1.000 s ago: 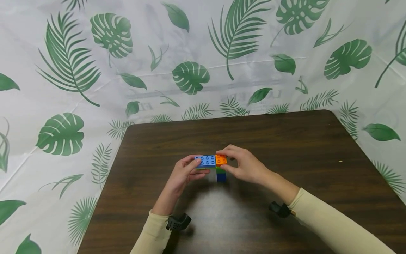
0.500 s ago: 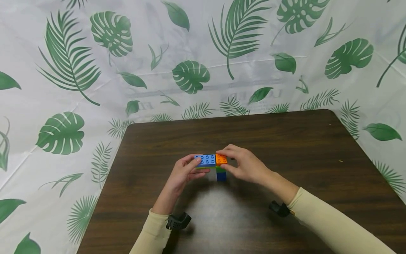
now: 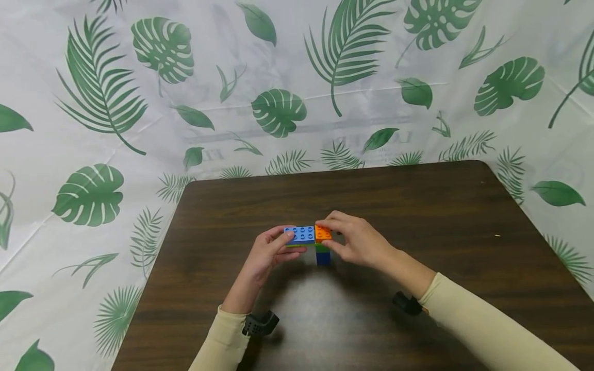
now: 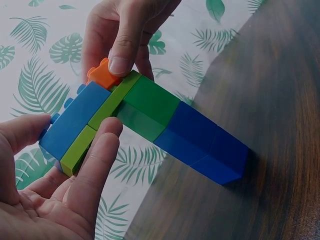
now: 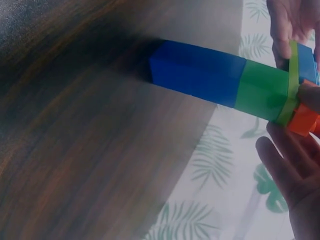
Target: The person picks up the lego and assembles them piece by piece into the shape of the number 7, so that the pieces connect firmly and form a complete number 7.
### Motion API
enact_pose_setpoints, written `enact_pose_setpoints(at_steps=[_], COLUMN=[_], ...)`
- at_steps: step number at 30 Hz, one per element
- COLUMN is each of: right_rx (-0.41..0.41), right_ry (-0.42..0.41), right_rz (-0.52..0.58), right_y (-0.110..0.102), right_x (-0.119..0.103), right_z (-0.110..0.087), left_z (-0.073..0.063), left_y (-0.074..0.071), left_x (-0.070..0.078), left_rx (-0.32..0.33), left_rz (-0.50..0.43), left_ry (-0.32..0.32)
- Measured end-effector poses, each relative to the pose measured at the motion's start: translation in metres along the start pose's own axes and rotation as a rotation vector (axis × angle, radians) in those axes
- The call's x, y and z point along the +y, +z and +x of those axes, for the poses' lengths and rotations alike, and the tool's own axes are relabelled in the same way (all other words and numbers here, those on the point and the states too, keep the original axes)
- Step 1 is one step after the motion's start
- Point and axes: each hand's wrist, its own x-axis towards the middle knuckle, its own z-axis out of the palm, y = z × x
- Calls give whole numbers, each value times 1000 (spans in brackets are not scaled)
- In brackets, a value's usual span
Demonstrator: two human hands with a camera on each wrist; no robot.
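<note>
A tower of building bricks stands upright on the table: dark blue bricks at the bottom, a green brick above. On top, thin lime-green bricks stretch out leftward past the tower. They carry a light blue brick with studs and, right beside it, an orange brick over the tower. My left hand holds the overhanging end, thumb on the light blue brick and fingers beneath. With thumb and fingers, my right hand pinches the orange brick from the right.
The dark wood table reaches to a white sheet with a green leaf print behind and at the sides. A tiny yellow speck lies to the right. Black wrist devices sit on both forearms.
</note>
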Motion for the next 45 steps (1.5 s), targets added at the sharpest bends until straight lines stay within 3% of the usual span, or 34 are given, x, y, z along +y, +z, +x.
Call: enact_pose_setpoints(at_steps=[12,19,45], right_rx=[-32,-24,-4], right_ry=[-3,-28,0], right_rz=[-25,-52,-56], right_y=[-2,-3,1], right_x=[-3,-2,2], right_z=[1,2,0], left_z=[2,0,-1], left_y=[-1,0,1], left_x=[-1,2,2], left_rx=[-4,-7,10], left_rz=[6,8,6], left_ry=[-2,0,4])
